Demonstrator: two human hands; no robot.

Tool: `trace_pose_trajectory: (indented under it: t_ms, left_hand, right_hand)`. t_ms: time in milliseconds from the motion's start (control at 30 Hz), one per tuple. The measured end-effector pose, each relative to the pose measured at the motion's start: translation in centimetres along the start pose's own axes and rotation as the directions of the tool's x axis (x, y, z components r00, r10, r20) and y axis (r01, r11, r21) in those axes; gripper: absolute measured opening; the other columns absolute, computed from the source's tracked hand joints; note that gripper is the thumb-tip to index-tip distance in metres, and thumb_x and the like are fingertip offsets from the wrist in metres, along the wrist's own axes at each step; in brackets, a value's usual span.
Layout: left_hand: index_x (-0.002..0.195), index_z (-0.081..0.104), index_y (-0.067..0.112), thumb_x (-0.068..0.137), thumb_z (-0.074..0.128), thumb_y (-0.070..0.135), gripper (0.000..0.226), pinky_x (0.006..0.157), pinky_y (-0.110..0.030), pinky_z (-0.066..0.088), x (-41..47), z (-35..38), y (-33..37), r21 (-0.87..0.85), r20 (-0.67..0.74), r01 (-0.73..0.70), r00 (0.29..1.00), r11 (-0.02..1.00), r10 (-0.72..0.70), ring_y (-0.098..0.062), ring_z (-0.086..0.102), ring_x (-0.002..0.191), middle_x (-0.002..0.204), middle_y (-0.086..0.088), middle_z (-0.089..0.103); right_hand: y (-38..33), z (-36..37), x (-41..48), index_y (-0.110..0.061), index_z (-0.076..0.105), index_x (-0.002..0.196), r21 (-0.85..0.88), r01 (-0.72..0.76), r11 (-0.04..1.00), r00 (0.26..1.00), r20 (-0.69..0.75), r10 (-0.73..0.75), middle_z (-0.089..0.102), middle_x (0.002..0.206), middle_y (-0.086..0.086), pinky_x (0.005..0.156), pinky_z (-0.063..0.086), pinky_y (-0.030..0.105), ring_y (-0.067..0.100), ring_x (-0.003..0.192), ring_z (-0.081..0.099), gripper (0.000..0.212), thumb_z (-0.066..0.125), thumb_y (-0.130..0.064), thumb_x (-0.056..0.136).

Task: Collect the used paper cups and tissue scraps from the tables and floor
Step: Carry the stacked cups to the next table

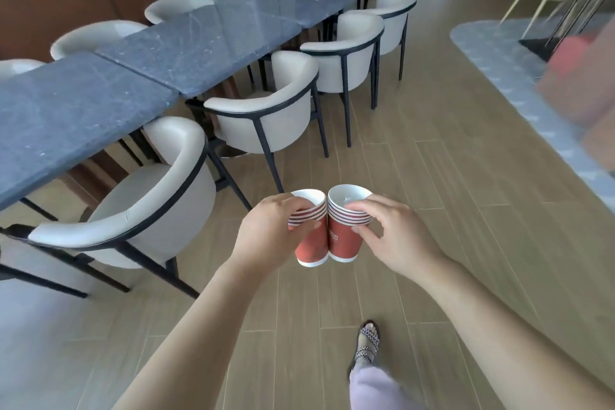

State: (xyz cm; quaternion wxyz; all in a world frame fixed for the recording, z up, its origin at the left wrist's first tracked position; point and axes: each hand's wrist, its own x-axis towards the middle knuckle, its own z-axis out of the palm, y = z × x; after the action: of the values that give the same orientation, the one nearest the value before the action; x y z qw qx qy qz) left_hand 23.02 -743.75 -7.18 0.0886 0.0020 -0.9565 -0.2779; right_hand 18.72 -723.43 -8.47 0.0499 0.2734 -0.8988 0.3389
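I hold two stacks of red paper cups with white rims side by side over the wooden floor. My left hand [269, 230] grips the left cup stack [311, 243] near its striped top. My right hand [392, 236] grips the right cup stack [342, 240], fingers over its rim; something pale, perhaps tissue, lies inside the top cup. The two stacks touch each other. The row of dark grey tables [186, 40] to the left shows no cups or scraps on its visible tops.
Cream chairs with black frames [266, 116] line both sides of the tables. A blurred reddish-brown object [585, 83] sits at the right edge by a pale patterned mat [519, 76]. My sandalled foot [367, 343] steps on the floor below.
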Motion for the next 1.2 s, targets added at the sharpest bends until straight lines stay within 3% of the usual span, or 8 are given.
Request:
trace_pose_trajectory:
  t_ms: [200,433,567,733,1200]
  left_hand:
    - [0.098,0.067,0.025,0.082,0.063,0.031,0.018,0.063,-0.024,0.037,10.5,3.3,0.7,0.017,0.016,-0.077,0.997,0.997,0.077,-0.013,0.055,0.085,0.091,0.009,0.065]
    - [0.101,0.066,0.027,0.083,0.062,0.031,0.019,0.068,-0.03,0.048,23.2,6.9,4.3,0.027,0.011,-0.119,0.993,0.993,0.118,-0.013,0.056,0.088,0.095,0.011,0.066]
    - [0.101,0.067,0.025,0.084,0.062,0.03,0.019,0.064,-0.027,0.043,28.9,9.0,5.9,0.058,0.003,-0.167,0.986,0.984,0.167,-0.015,0.056,0.088,0.096,0.01,0.066]
    - [0.1,0.068,0.022,0.083,0.064,0.027,0.019,0.066,-0.025,0.036,35.6,11.4,7.0,0.082,0.018,-0.238,0.971,0.968,0.237,-0.021,0.059,0.085,0.095,0.006,0.068]
    - [0.098,0.068,0.024,0.081,0.064,0.024,0.018,0.067,-0.023,0.038,61.3,15.7,6.2,0.017,0.062,-0.338,0.94,0.941,0.336,-0.017,0.059,0.088,0.095,0.009,0.068]
  right_hand:
    - [6.7,-1.8,7.2,-0.018,0.066,0.107,-0.023,-0.015,1.0,0.999,-0.043,0.014,0.066,0.106,-0.004,0.079,0.042,0.021,0.016,0.099,0.06,0.03,0.069,-0.008,0.078]
    - [15.3,-6.2,16.0,-0.017,0.066,0.105,-0.043,-0.041,0.998,0.996,-0.082,0.037,0.067,0.105,-0.003,0.079,0.045,0.025,0.02,0.097,0.062,0.031,0.07,-0.008,0.077]
    - [19.4,-7.8,19.8,-0.016,0.066,0.104,-0.033,-0.061,0.998,0.991,-0.12,0.056,0.067,0.104,-0.002,0.079,0.049,0.03,0.021,0.096,0.062,0.031,0.072,-0.007,0.075]
    - [24.0,-9.2,23.9,-0.018,0.066,0.104,-0.069,-0.108,0.992,0.983,-0.157,0.096,0.067,0.104,-0.004,0.078,0.042,0.022,0.019,0.097,0.061,0.031,0.072,-0.009,0.075]
    - [36.1,-11.7,44.2,-0.016,0.065,0.108,-0.068,-0.185,0.98,0.959,-0.229,0.165,0.066,0.11,-0.003,0.084,0.046,0.025,0.018,0.101,0.06,0.031,0.068,-0.007,0.078]
